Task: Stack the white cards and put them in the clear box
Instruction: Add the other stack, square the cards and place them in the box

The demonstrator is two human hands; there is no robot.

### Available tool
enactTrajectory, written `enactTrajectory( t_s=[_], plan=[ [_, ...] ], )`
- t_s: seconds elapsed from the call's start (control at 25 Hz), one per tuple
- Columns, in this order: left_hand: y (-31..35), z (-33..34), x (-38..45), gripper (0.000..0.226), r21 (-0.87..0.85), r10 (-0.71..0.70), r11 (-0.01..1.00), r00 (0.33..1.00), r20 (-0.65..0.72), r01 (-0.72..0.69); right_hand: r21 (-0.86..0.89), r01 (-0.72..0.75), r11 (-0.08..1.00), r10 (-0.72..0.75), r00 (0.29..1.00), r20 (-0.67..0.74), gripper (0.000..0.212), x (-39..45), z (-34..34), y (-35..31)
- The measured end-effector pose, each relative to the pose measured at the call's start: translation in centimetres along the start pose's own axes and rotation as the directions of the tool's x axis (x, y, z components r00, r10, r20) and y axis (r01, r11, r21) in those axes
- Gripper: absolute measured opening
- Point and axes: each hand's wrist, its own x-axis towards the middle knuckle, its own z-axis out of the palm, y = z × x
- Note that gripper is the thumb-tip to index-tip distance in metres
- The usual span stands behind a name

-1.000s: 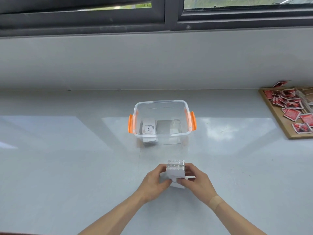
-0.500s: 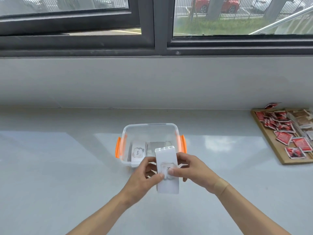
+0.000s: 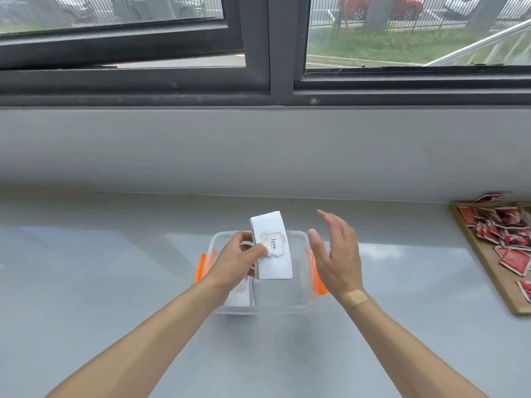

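Observation:
My left hand (image 3: 240, 257) grips a thick stack of white cards (image 3: 273, 248), top card printed "love.", held over the clear box (image 3: 283, 304) with orange clips. My right hand (image 3: 336, 255) hovers open over the box's right side, fingers spread, touching nothing. Another white card stack (image 3: 238, 295) lies inside the box at its left, partly hidden by my left wrist.
A wooden tray (image 3: 488, 271) with several red-and-white packets sits at the right edge of the grey counter. A grey wall and a dark window frame rise behind the counter.
Both hands lifted the stack from the counter and carried it forward over the box. The right hand has let go; only the left holds it now.

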Motion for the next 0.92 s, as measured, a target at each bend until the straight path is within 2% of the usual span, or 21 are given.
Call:
enactTrajectory(
  t_s=[0.08, 0.12, 0.2, 0.32, 0.48, 0.6, 0.92],
  plan=[
    [-0.4, -0.1, 1.1, 0.028, 0.066, -0.069, 0.995, 0.997, -0.036, 0.072, -0.143, 0.034, 0.989, -0.010, 0.986, 0.164, 0.059, -0.4, 1.4, 1.4],
    [-0.7, 0.0, 1.4, 0.027, 0.099, -0.092, 0.990, 0.995, -0.034, 0.095, -0.177, 0.036, 0.983, 0.010, 0.968, 0.253, 0.062, -0.7, 2.2, 2.1],
    [-1.1, 0.1, 1.7, 0.032, 0.157, -0.109, 0.982, 0.994, -0.006, 0.109, -0.176, 0.009, 0.984, 0.052, 0.939, 0.339, 0.068, -1.1, 3.1, 3.1],
    [-1.6, -0.2, 1.6, 0.041, 0.201, -0.103, 0.975, 0.994, 0.031, 0.095, -0.125, -0.033, 0.992, 0.076, 0.931, 0.358, 0.073, -0.9, 3.4, 3.5],
    [-2.7, -0.4, 1.6, 0.040, 0.285, -0.107, 0.955, 0.992, 0.072, 0.082, -0.086, -0.001, 0.996, 0.031, 0.936, 0.349, 0.067, -1.0, 3.3, 3.1],
    [-3.6, 0.0, 2.2, 0.040, 0.327, -0.168, 0.935, 0.983, 0.075, 0.135, -0.059, -0.034, 0.998, 0.054, 0.925, 0.376, 0.063, -1.4, 3.5, 2.9],
    [-5.2, 2.2, 4.7, 0.023, 0.399, -0.277, 0.886, 0.960, 0.045, 0.237, -0.029, -0.065, 0.997, 0.071, 0.941, 0.330, 0.056, -1.5, 3.8, 2.9]
  ],
)
